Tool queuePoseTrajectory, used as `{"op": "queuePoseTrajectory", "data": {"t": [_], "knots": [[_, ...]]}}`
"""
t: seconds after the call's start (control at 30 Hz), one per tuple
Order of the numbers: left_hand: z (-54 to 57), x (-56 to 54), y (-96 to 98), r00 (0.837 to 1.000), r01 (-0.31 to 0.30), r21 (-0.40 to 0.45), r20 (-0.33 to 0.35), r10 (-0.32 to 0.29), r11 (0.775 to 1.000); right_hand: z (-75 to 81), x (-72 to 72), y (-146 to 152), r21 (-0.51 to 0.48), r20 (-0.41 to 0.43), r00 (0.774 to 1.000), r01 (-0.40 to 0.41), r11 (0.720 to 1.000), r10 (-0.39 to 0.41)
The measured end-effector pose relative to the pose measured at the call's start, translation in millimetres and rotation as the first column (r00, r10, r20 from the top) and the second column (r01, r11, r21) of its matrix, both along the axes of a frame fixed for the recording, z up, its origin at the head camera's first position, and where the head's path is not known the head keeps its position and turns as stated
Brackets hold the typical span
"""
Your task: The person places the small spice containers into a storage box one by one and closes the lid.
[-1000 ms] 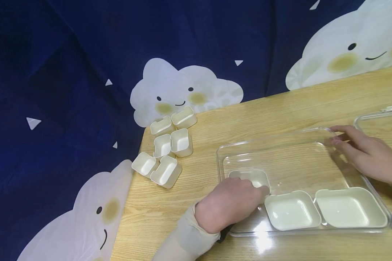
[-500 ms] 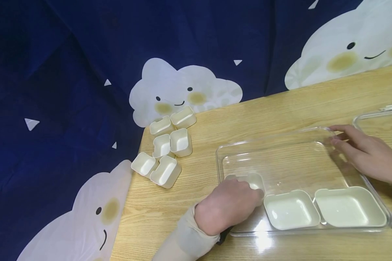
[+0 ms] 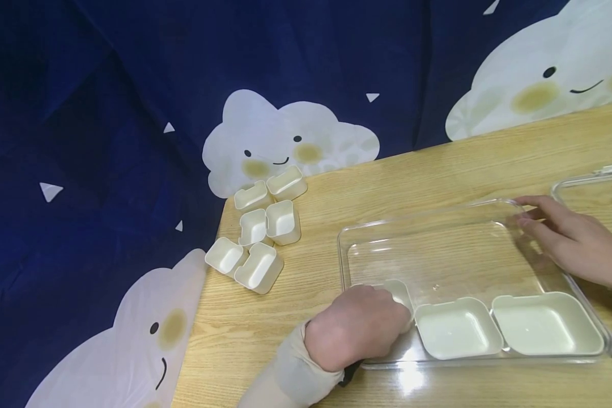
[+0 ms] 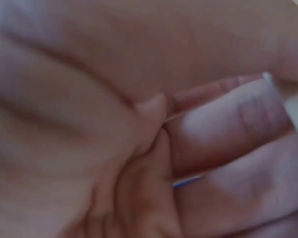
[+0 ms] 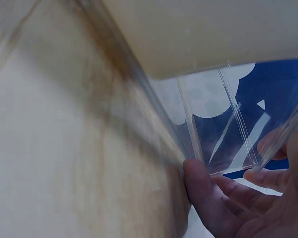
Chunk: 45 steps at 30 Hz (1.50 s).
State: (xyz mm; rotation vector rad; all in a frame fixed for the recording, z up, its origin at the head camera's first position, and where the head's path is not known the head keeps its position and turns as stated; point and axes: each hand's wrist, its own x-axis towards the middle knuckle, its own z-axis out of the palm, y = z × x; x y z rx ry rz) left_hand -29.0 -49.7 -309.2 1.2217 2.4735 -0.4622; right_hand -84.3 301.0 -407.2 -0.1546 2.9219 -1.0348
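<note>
A clear plastic box lies on the wooden table, its top uncovered. Inside, at its near left corner, my left hand grips a small cream bin, which the hand partly hides. Two larger cream bins, a middle bin and a right bin, stand in a row along the near wall. Around the far right corner of the box my right hand holds on, with thumb and fingers on either side of the wall in the right wrist view. Mostly palm and curled fingers fill the left wrist view.
Several small cream bins stand grouped at the table's left end. Another clear plastic piece with a white latch lies at the right edge. Behind the wooden table hangs a dark blue cloth with clouds.
My left hand has brought the small bin toward the near left corner of the clear box, closer to the near wall. My right hand stays at the far right corner.
</note>
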Motion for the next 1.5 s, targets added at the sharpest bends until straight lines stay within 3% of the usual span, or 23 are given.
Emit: {"op": "queuePoseTrajectory", "data": {"t": [0.17,0.5,0.8,0.97,1.23,1.5], "knots": [[-0.8,1.0,2.4,0.999,-0.014,-0.011,0.046,0.014,1.0,-1.1,-0.6,1.3,0.0,-0.012,1.0,-0.009,1.0,0.009],[-1.0,5.4,2.2,0.998,0.036,0.016,0.049,-0.037,0.999,-1.3,0.0,1.7,-0.001,-0.016,1.0,-0.013,1.0,0.013],[-0.6,7.8,2.9,0.997,0.032,0.007,0.075,-0.032,0.999,-0.2,0.4,1.4,-0.001,-0.004,1.0,-0.012,1.0,0.012],[-1.0,5.7,4.9,0.988,0.052,-0.009,0.144,-0.05,0.999,-0.2,0.0,1.2,0.005,-0.005,1.0,-0.012,1.0,0.012],[-2.4,6.6,5.4,0.98,0.064,-0.02,0.188,-0.059,0.998,0.2,1.0,1.0,-0.007,-0.017,1.0,-0.012,1.0,0.012],[-1.9,6.9,4.5,0.964,0.118,-0.023,0.244,-0.109,0.993,0.8,2.1,0.6,-0.015,-0.018,1.0,-0.013,1.0,0.013]]}}
